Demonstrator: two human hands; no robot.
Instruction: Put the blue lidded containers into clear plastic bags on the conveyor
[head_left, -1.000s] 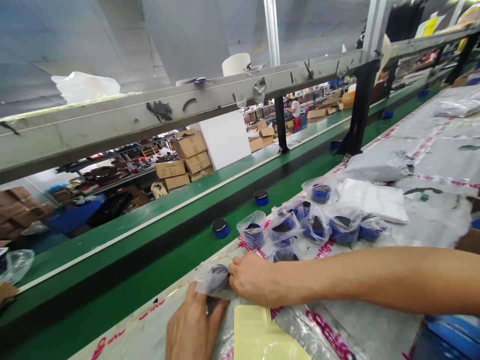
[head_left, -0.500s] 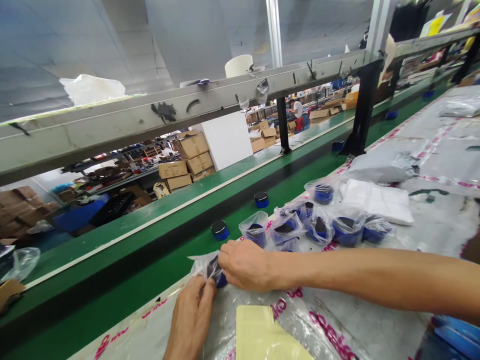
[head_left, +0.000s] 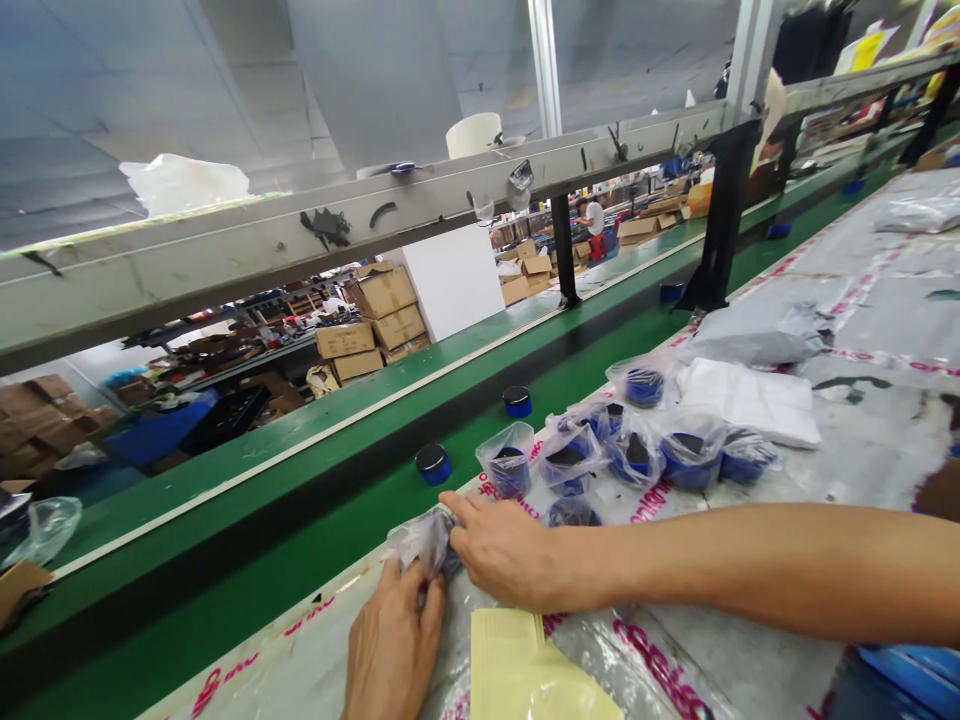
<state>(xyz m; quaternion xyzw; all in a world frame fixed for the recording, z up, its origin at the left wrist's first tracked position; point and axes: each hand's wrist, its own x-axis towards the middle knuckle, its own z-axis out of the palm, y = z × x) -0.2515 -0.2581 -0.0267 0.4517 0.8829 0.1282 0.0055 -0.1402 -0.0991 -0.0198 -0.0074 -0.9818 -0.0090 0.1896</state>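
Near the belt-side edge of the work surface, a clear plastic bag (head_left: 418,540) is between my two hands. Inside the bag, a dark round piece is mostly hidden by my fingers. My left hand (head_left: 397,640) is closed on the near side of the bag, fingertips pressed to the film. From the right, my right hand (head_left: 502,552) pinches the bag's other side, its index finger stretched along the top. Just beyond my right hand, several blue round pieces with black tops sit in clear bags, including one bagged piece (head_left: 508,470) close to the belt.
A green conveyor belt (head_left: 330,510) runs diagonally past, carrying an unbagged black-topped blue piece (head_left: 433,464) and another (head_left: 517,401). Yellow paper sheets (head_left: 517,665) lie in front of me. A white stack (head_left: 750,400) lies to the right. A metal rail (head_left: 247,255) crosses above the belt.
Both hands have shifted slightly; my left hand moved right and my right hand lower. The piece in the bag is now more covered. The unbagged pieces on the belt moved slightly left.
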